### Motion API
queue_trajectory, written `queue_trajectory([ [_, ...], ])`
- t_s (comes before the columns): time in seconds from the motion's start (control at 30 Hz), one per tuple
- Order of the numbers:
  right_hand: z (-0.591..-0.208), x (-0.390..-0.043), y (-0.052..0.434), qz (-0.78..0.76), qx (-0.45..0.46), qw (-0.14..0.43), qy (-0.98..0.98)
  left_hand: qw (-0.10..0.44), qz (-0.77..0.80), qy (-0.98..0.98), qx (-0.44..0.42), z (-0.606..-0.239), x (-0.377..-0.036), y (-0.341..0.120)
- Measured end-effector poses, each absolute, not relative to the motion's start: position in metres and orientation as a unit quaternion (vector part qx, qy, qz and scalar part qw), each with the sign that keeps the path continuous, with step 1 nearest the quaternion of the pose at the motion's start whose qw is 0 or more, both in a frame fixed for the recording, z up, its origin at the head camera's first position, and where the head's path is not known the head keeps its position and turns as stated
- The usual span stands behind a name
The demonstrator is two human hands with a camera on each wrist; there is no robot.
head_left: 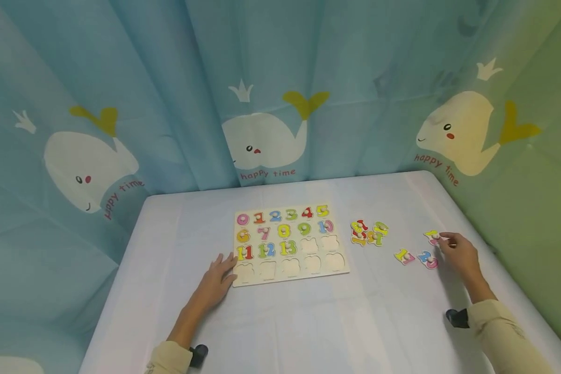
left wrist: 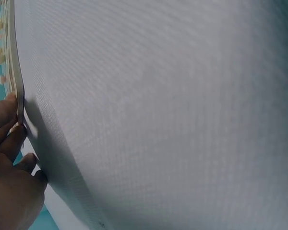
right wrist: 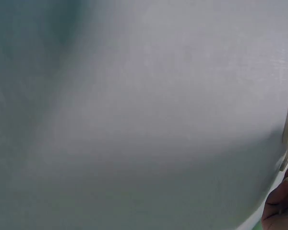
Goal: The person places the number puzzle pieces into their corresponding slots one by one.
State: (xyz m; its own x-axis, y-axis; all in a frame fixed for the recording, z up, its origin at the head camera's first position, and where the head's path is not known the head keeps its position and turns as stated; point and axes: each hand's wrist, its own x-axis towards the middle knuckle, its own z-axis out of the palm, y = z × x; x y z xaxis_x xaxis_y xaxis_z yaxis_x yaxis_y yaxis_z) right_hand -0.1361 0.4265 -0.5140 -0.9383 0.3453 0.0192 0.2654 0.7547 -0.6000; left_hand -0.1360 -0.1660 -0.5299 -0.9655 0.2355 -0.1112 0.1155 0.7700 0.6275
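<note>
The right hand (head_left: 459, 253) is reaching toward a yellow-and-pink number piece (head_left: 432, 237) lying at its 10 o'clock, fingertips touching or just beside it; whether they are pinching it, I cannot tell. Two more loose pieces (head_left: 417, 257) are lying at the hand's 9 o'clock, and a small heap (head_left: 368, 233) is sitting farther left. The left hand (head_left: 216, 282) is resting open, fingers flat against the puzzle board (head_left: 288, 240) at its lower left corner on the white surface (head_left: 336, 322).
</note>
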Motion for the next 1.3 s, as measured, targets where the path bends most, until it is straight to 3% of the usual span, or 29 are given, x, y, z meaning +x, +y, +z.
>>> queue_trajectory([
  [0.27,-0.524,-0.139,0.438,0.308,-0.101,0.064,-0.944,0.088,0.337,0.932,0.102,-0.531,-0.132,-0.163],
  [0.53,-0.527,-0.135,0.428,0.3,-0.113,0.106,-0.941,0.089,0.334,0.933,0.102,-0.532,-0.13,-0.163],
  [0.73,-0.515,-0.152,0.386,0.322,-0.071,0.132,-0.935,0.094,0.327,0.936,0.089,-0.529,-0.132,-0.168],
  [1.3,-0.527,-0.183,0.225,0.392,0.021,0.065,-0.918,0.086,0.339,0.933,0.087,-0.528,-0.133,-0.166],
])
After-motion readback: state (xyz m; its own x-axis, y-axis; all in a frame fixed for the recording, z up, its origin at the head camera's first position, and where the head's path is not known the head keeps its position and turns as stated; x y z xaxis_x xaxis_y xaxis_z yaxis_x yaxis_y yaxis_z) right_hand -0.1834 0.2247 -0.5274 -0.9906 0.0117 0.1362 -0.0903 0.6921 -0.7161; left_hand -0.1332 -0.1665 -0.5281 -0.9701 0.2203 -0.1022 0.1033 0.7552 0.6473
